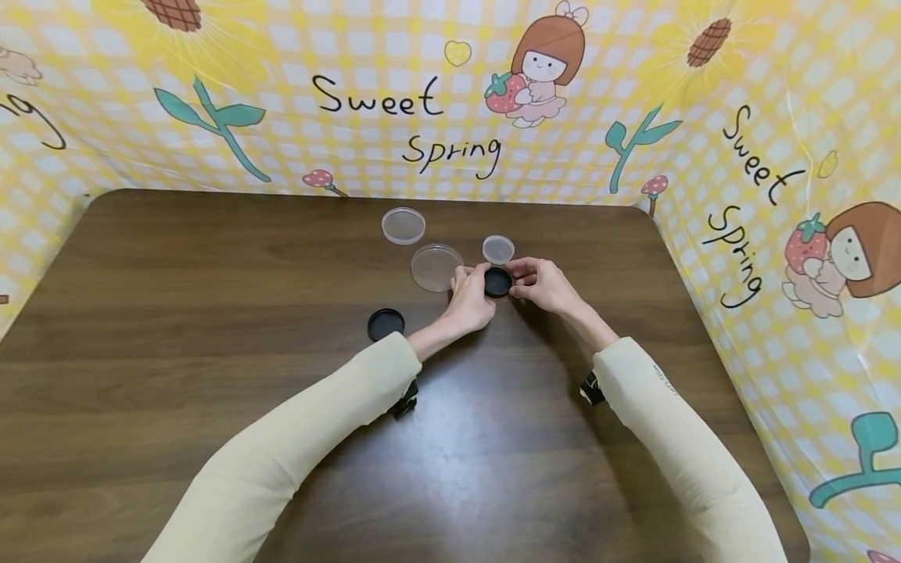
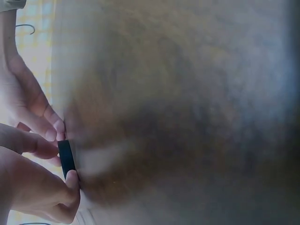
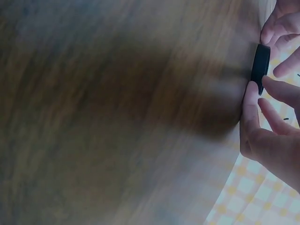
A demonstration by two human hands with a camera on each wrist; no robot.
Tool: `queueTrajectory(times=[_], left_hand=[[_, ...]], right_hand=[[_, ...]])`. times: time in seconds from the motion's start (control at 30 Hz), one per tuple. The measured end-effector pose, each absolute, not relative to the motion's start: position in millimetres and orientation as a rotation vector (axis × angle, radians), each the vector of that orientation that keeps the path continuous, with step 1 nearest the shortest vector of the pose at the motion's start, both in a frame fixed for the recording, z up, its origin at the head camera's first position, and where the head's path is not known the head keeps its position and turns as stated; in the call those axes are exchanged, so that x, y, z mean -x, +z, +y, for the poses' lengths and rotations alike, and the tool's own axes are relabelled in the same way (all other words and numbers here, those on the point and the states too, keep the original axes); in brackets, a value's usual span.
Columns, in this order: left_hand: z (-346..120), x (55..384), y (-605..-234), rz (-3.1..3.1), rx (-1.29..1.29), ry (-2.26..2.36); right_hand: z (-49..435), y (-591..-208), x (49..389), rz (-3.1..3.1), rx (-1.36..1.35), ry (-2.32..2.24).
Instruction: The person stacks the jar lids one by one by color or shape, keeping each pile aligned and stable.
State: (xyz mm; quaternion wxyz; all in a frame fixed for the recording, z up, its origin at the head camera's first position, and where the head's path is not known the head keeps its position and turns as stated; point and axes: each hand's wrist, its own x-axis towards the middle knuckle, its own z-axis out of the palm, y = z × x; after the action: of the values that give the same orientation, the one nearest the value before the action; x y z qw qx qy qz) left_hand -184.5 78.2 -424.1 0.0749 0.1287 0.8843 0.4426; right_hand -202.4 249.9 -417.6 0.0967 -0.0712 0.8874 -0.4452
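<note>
A shallow black round dish (image 1: 498, 283) lies between both hands near the far side of the table. My left hand (image 1: 472, 302) grips its left edge, with the thumb at the near side and fingers at the far side. From the right, my right hand (image 1: 547, 288) pinches the rim with thumb and fingertips. Seen edge-on in the left wrist view, the black dish (image 2: 66, 157) is thin, with fingers at both ends. Just beyond it lies a small clear round piece (image 1: 498, 249). A larger clear dish (image 1: 431, 268) is beside the left hand's fingers, partly hidden by them.
Another clear round dish (image 1: 403, 226) lies farther back on the brown wooden table (image 1: 211, 328). A second black round dish (image 1: 385, 324) sits near the left sleeve (image 1: 324, 399). Yellow checked cloth (image 1: 281, 47) hangs behind and beside the table.
</note>
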Motion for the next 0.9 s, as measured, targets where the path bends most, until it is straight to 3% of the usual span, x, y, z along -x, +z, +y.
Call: queueTrajectory(times=[0.9], left_hand=[[88.3, 189.4, -428.3, 2.706, -0.414, 1.250]], right_hand=[[252.6, -416.3, 203.0, 2.577, 0.284, -1.278]])
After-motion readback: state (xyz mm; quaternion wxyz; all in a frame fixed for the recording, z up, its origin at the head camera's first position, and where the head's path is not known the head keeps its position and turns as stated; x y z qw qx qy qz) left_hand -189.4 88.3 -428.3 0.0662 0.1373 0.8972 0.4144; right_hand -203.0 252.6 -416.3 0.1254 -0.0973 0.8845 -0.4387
